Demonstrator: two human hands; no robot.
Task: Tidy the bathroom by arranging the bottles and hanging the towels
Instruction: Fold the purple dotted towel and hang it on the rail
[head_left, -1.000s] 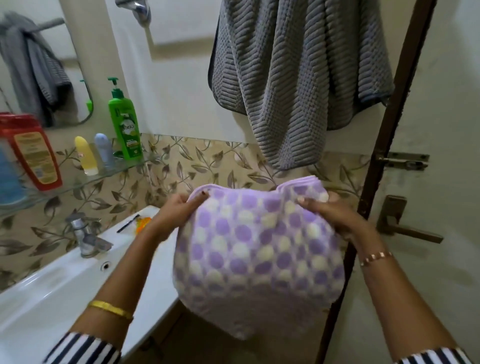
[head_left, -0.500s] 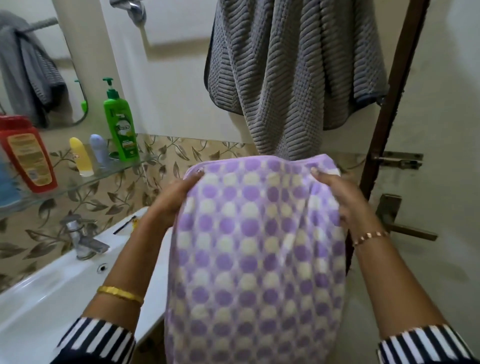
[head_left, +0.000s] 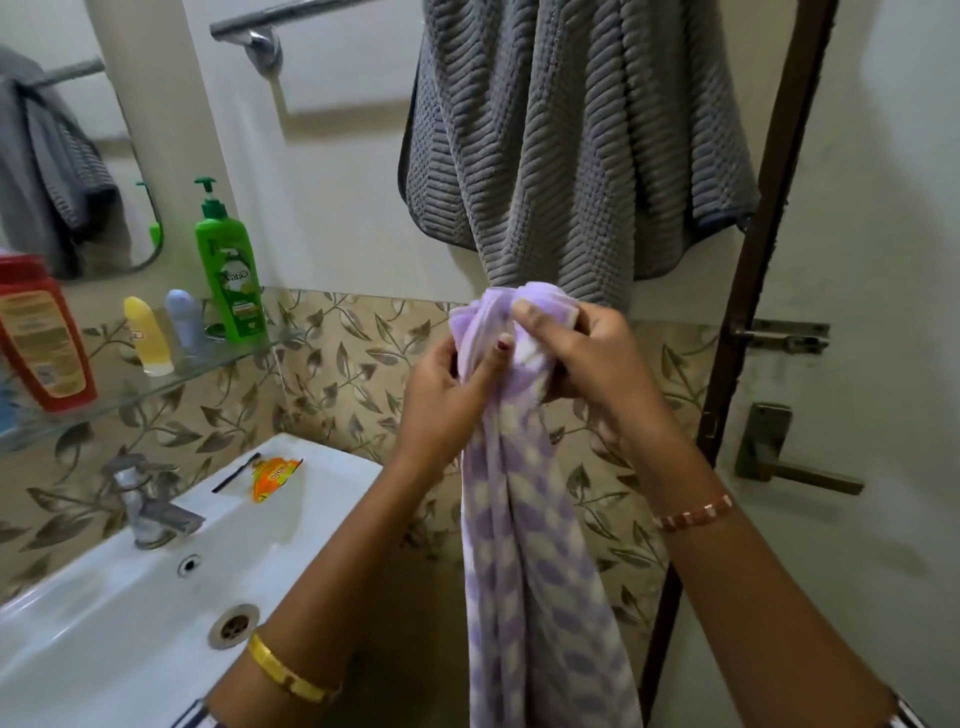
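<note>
- Left hand (head_left: 447, 395): I log it with fingers and thumb curled round the gathered top of the purple towel (head_left: 535, 545), gripping from the towel's left side; the thumb lies up across the cloth.
- Right hand (head_left: 592, 358): I log it pinching the same bunched top edge from the right, thumb on the near face, fingers wrapped behind. The two hands sit just beside each other, nearly touching.
- Purple towel: purple and white dotted, bunched into a narrow bundle at the top. A small crest of cloth stands above both hands; the rest hangs straight down between my forearms and out of the bottom of the view.
- Grey towel (head_left: 566, 145): ribbed, draped from above, hanging directly behind and above the hands; its lowest corner ends just over the purple towel's crest.
- Towel rail (head_left: 270, 18): metal bar on the wall, upper left of the grey towel.
- Glass shelf (head_left: 171, 376): left of the hands, well apart from them.
- Green pump bottle (head_left: 228, 270): upright on the shelf, nearest the hands.
- Blue tube (head_left: 182, 322) and yellow tube (head_left: 148, 338): standing beside it.
- Red bottle (head_left: 41, 338): at the left edge.
- Sink (head_left: 104, 613): white, below the shelf, with a tap (head_left: 150, 504) and an orange sachet (head_left: 275, 475) on its rim.
- Door handle (head_left: 795, 467): to the right.
</note>
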